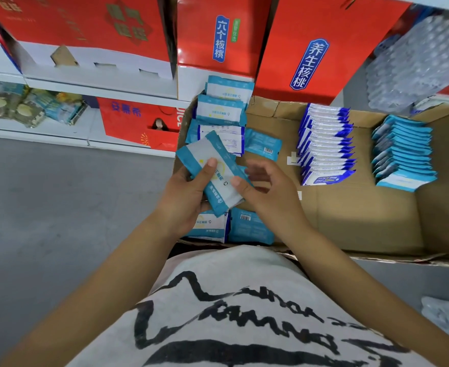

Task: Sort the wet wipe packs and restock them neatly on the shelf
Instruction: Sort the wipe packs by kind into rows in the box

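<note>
Glossy teal pack [219, 181], left hand [183, 200] gripping

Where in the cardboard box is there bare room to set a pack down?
Bare box floor lies on the person's side of the dark-blue row and light-blue row, plus a strip between them. The left end is crowded with loose packs.
</note>
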Tool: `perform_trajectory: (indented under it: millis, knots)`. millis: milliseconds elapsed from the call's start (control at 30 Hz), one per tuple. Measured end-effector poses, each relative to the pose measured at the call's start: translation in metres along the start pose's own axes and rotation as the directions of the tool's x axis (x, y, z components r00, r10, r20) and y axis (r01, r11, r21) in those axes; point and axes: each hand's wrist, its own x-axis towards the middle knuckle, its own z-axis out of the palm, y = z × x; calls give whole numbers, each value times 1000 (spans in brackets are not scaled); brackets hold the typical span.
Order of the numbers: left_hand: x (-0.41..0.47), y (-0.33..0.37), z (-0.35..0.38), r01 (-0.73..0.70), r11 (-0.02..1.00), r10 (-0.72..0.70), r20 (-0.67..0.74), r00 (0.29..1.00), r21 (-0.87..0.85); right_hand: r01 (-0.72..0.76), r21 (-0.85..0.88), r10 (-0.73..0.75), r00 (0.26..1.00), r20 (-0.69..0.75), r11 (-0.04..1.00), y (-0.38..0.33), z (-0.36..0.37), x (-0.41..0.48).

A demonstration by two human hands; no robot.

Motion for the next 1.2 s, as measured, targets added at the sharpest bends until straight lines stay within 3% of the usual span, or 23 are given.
perform_trajectory:
  millis: [133,333,467,533,667,733,800,900,1000,1067,1133,1200]
  knots:
    - [-4,-2,0,-21,996,23,-16,1000,86,-106,184,87,991,105,977,11,8,4]
    - [-4,11,-21,-44,996,54,-135,989,77,-101,252,98,995,25,963,19,-7,9]
    - [1,20,-37,7,999,-1,-131,991,51,-216,532,168,976,138,819,14,-17,17]
    - [1,23,-39,6,1000,-5,-60,998,16,-218,459,110,962,249,861,12,-19,20]
    - [2,24,-42,84,994,-91,95,991,70,-128,71,81,881,466,989,9,-16,31]
    - [2,22,-46,149,974,-182,194,964,171,-65,-39,76,890,451,997,8,-4,38]
    - [1,16,-51,149,951,-217,239,947,272,-47,-32,55,935,349,998,6,12,43]
    - [-1,12,-53,77,919,-140,137,981,386,-72,7,67,959,275,997,13,30,51]
    - [2,7,-65,104,910,-125,28,992,401,-271,174,210,929,306,947,30,39,63]
    - [3,4,-76,148,915,-149,-27,988,374,-348,198,304,926,223,916,42,38,77]
    - [4,1,-85,182,934,-165,-81,983,307,-286,-59,292,949,118,956,66,35,95]
    - [6,-2,-93,225,942,-193,-146,970,250,-181,-334,225,969,98,925,90,35,112]
